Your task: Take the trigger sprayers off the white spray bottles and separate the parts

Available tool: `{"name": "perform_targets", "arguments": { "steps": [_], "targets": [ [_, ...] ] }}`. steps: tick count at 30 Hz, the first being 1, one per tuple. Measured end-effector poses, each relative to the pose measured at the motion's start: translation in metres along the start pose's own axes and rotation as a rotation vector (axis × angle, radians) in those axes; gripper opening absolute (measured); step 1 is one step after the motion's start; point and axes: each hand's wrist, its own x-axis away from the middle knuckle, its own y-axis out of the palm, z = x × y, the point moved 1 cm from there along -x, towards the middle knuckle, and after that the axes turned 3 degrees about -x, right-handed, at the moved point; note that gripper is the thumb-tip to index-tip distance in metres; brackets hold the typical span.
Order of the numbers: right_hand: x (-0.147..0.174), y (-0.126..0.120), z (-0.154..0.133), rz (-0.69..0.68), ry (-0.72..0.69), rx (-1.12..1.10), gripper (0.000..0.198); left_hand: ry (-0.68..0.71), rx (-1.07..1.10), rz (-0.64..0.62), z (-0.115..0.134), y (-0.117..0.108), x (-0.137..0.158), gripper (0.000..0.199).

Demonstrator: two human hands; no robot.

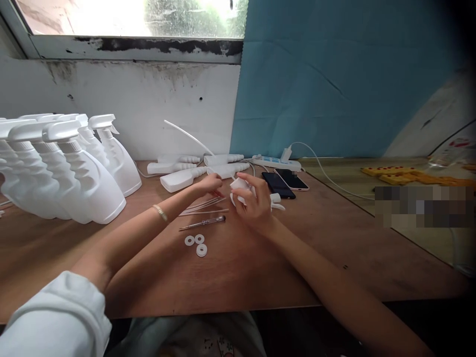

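My right hand [256, 202] is closed around a white spray trigger head [241, 184], partly hidden by the fingers. A long white dip tube [189, 135] slants up to the left behind my hands, its lower end lining up with that trigger head. My left hand [210, 185] is to the left, its fingers drawn together and pointing down above several thin white tubes [203, 204] on the table; what they grip, if anything, is hidden. In front lie a clear-handled screwdriver [203, 223] and a few white ring washers [201, 250].
White spray bottles [92, 173] with trigger heads stand at the left. Bottles without heads [178, 180] lie behind my hands. Two phones [292, 179] and a power strip [277, 162] are at the back right, with a cable [327, 178] running right. Yellow pieces [412, 176] lie farther right.
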Motion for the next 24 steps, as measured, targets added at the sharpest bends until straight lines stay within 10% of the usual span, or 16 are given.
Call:
{"name": "perform_targets", "arguments": {
  "steps": [5,10,18,24],
  "targets": [
    [0.005,0.006,-0.016,-0.088,0.235,-0.33,0.018,0.285,0.104,-0.208,-0.016,-0.016,0.065,0.027],
    [0.007,0.008,-0.048,-0.236,0.476,-0.66,0.028,0.346,0.09,0.03,-0.042,-0.023,0.111,0.03],
    [0.005,0.009,-0.059,-0.353,0.959,-0.794,0.034,0.385,0.215,-0.032,-0.054,-0.009,0.122,0.036],
    [0.007,0.013,-0.055,-0.371,0.995,-0.907,0.023,0.381,0.181,0.192,-0.061,-0.006,0.122,0.033]
  ]
}}
